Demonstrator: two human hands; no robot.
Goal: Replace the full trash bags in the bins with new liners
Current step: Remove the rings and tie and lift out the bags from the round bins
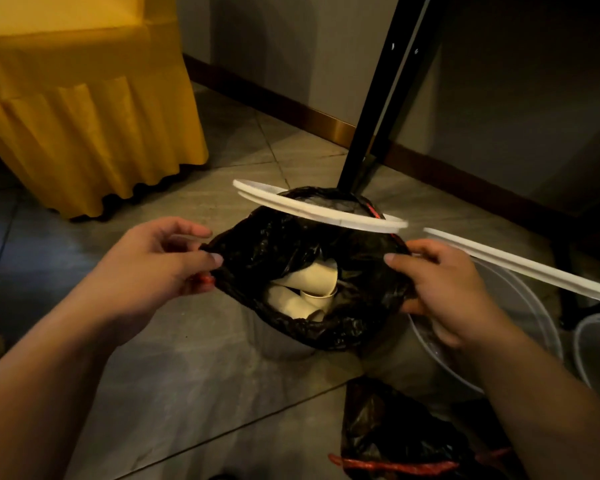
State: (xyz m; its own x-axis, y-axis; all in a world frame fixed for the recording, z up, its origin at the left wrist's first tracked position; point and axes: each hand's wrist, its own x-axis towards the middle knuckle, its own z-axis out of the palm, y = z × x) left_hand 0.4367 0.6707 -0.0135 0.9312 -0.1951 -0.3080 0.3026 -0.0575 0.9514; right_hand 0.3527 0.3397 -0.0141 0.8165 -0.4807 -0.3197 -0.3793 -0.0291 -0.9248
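Thumb and fingers of the left hand (160, 261) pinched the left edge of a black trash bag (291, 244), a red drawstring (204, 279) showing just under the thumb. The right hand (444, 282) gripped the bag's opposite edge, thumb on top and fingers curled beneath the plastic. Between the two hands the bag's mouth gaped open, showing several cream paper cups (309, 289) lying inside. The bag sat in a bin on the tiled floor (174, 368), most of the bin hidden by the plastic. A white plastic ring (319, 209) lay tilted across the far rim of the bag, with a second white ring (520, 261) just right of the right hand, above clear plastic bins (548, 327). Another black bag (388, 438) with red drawstrings lay on the floor near the lower edge. A black metal leg (381, 98) rose behind the bin, and a yellow skirted cloth (84, 98) hung at the far left.
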